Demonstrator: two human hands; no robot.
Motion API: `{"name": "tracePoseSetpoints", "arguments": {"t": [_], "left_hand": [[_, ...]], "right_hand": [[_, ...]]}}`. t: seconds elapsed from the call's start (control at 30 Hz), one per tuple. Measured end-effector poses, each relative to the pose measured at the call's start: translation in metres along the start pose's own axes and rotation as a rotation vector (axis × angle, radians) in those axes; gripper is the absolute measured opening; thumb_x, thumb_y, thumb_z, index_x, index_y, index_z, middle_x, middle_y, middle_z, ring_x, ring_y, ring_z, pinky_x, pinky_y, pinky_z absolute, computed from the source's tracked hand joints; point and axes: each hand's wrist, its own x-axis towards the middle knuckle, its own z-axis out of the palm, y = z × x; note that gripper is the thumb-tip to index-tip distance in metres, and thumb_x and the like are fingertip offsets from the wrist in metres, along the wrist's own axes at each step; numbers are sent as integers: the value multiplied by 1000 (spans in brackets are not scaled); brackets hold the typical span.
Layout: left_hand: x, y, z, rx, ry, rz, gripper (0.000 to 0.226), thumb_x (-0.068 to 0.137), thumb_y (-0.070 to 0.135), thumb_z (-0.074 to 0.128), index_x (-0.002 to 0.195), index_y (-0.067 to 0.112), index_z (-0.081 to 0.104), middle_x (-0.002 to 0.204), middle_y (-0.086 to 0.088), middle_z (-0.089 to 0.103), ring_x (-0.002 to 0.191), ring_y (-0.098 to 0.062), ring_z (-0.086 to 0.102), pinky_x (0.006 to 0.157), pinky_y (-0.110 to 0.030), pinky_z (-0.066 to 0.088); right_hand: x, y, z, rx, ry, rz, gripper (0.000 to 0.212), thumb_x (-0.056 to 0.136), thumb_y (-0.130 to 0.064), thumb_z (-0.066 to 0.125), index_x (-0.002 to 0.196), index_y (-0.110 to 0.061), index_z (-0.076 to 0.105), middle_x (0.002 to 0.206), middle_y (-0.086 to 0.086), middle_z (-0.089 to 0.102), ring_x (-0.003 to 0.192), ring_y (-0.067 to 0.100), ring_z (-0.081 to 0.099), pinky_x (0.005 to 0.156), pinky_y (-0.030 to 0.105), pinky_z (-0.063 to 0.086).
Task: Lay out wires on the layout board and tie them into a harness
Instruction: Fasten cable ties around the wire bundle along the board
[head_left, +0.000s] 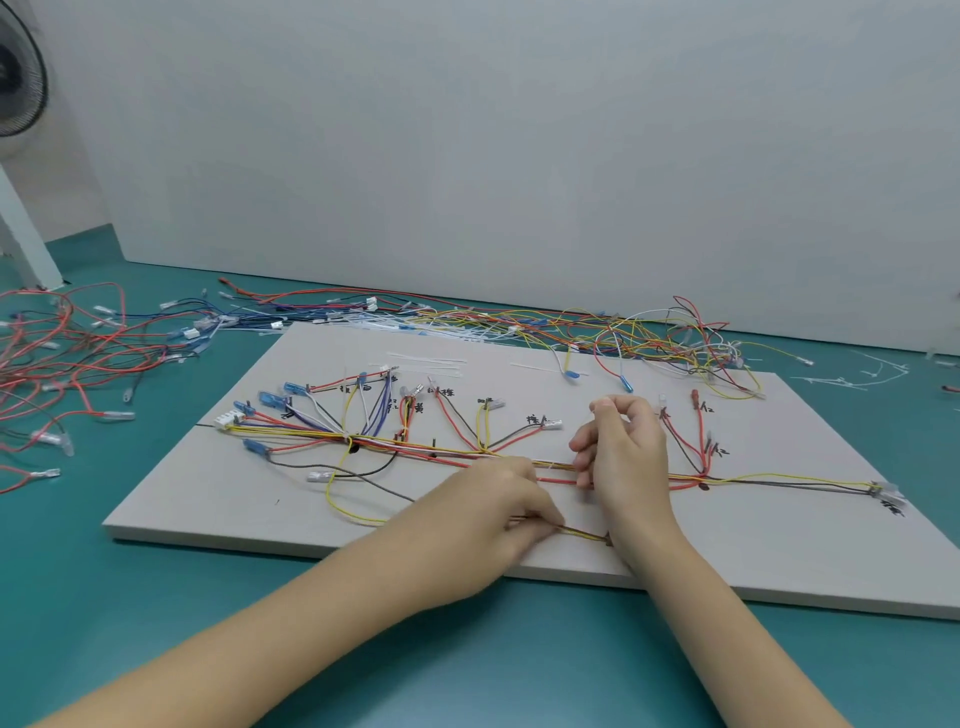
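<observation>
Red, yellow and brown wires (519, 457) run as a trunk across the layout board (727, 545), centre frame. Judging by this, tying is under way; next a tie must cinch there. Left hand (488, 512) pinches a branch wire; right hand (621, 447), fingers curled, grips the trunk.

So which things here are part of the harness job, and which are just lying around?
In use: layout board, wire bundle laid on it, left hand, right hand, cable ties.
Lying about: loose red wires, yellow wire tangle, fan.
</observation>
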Motion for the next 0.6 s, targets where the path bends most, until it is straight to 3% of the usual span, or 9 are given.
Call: {"name": "tracePoseSetpoints", "arguments": {"t": [0.17,0.33,0.6], "left_hand": [[-11,-26,-25,-94,-33,-132,11,90,29,68,95,33,77,80,18,56,77,2,54,68,-12,35],[-18,-33,-30,-138,-48,-186,8,87,34,70,90,37,76,83,28,58,74,0,55,65,-15,37],[-21,-41,-43,-319,-119,-259,4,81,33,76,80,38,77,77,4,72,63,-8,58,58,-25,47]], "right_hand": [[0,-3,1,22,-43,40,12,94,-12,55,85,-8,61,55,-3,56,40,7,46,36,21,37],[3,-7,-2,60,-92,54,13,90,-7,57,82,-5,68,59,0,60,42,9,47,36,21,39],[1,-16,-6,177,-178,50,19,86,-1,60,71,-5,72,62,7,65,45,14,54,38,20,41]]}}
